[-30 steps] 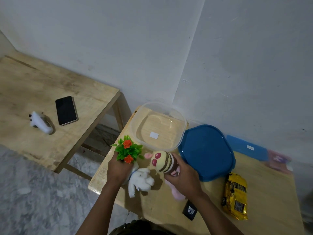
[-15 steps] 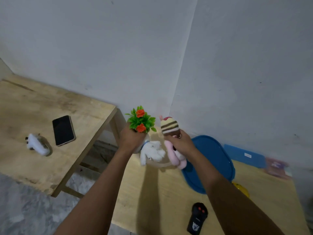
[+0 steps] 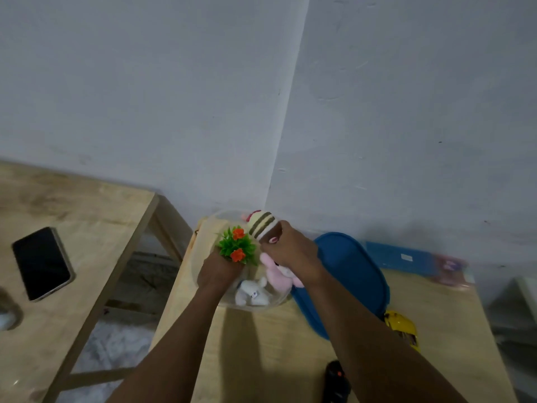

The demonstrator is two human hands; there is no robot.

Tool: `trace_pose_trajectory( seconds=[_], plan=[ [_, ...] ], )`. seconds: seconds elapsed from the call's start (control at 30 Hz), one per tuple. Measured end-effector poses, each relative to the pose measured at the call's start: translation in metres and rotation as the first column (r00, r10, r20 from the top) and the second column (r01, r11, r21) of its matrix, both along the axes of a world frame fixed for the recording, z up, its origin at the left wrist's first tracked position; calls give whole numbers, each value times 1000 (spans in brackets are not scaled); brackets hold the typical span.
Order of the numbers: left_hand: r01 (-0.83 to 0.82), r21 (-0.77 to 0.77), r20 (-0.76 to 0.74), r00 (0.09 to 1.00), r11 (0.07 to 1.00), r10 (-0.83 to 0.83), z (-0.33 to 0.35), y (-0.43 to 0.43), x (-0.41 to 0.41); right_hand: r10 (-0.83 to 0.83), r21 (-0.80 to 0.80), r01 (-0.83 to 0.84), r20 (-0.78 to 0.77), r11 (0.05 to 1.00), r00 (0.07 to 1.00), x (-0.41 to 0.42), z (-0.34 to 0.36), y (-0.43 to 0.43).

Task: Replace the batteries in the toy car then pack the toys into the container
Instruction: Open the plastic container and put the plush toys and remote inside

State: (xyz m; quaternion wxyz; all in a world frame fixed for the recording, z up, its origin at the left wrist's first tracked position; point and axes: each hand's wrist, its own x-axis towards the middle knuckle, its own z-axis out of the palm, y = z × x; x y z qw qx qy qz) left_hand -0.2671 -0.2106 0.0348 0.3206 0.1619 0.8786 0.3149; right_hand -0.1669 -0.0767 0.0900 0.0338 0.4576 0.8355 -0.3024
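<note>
Both hands are inside the clear plastic container (image 3: pixel 215 216) at the table's far left corner. My left hand (image 3: pixel 218 270) grips a small toy plant (image 3: pixel 237 245) with green leaves and orange flowers. A white plush (image 3: pixel 250 292) lies in the container just below that hand; whether the hand still holds it I cannot tell. My right hand (image 3: pixel 292 253) grips a striped bee plush (image 3: pixel 261 225) together with a pink plush (image 3: pixel 279 273). The yellow toy car (image 3: pixel 402 328) sits on the table to the right, partly hidden by my right forearm.
The blue lid (image 3: pixel 351 274) lies right of the container. A black remote (image 3: pixel 337 382) sits near the table's front edge. A blue flat item (image 3: pixel 398 255) lies at the wall. On the second table at left lies a phone (image 3: pixel 42 263).
Both hands have lowered the toys from above the table down into the container. The view has tilted upward.
</note>
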Motion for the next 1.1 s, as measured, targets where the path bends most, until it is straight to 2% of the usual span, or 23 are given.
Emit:
trace_pose_trajectory(
  seconds=[0.1, 0.23, 0.3, 0.37, 0.43, 0.5, 0.57, 0.67, 0.73, 0.8, 0.9, 1.03, 1.1],
  plan=[
    [80, 9, 21, 997, 997, -80, -5, -2, -4, 41, 78, -42, 8, 996, 999, -11, -6, 1],
    [191, -38, -25, 981, 981, -192, 3, -8, -10, 56, 200, -67, 60, 977, 997, -29, -14, 1],
    [89, 61, -170, 982, 994, -77, 11, -14, -13, 64, 258, -87, 98, 962, 993, -34, -19, -1],
    [-61, 197, -346, 929, 979, 128, 16, -22, -17, 87, 277, -121, 130, 953, 988, -37, -26, -4],
    [-114, 203, -410, 892, 973, 190, 11, -30, -24, 163, 215, -201, 181, 956, 970, -35, -35, -6],
    [-151, 155, -294, 936, 976, 192, 1, -35, -31, 276, 47, -292, 212, 955, 937, -29, -41, -9],
    [-180, 138, -186, 961, 974, 204, -4, -36, -33, 318, -107, -304, 161, 947, 934, -23, -46, -12],
    [-193, 169, -144, 965, 967, 218, -7, -36, -32, 323, -96, -314, 99, 944, 941, -17, -50, -16],
    [-199, 183, -146, 963, 963, 227, -9, -36, -32, 327, -149, -318, 35, 936, 944, -14, -47, -18],
    [-205, 202, -153, 959, 958, 238, -11, -35, -32, 272, -143, -277, -53, 950, 961, -6, -37, -21],
    [-199, 219, -155, 959, 955, 236, -10, -34, -29, 76, -5, -79, -220, 997, 972, 13, -21, -24],
    [-183, 216, -140, 966, 959, 216, -14, -34, -32, -181, 79, 239, -440, 968, 880, 57, -14, -32],
    [-174, 207, -125, 971, 963, 203, -17, -32, -34, -205, 174, 331, -503, 928, 840, 83, -20, -36]
  ],
)
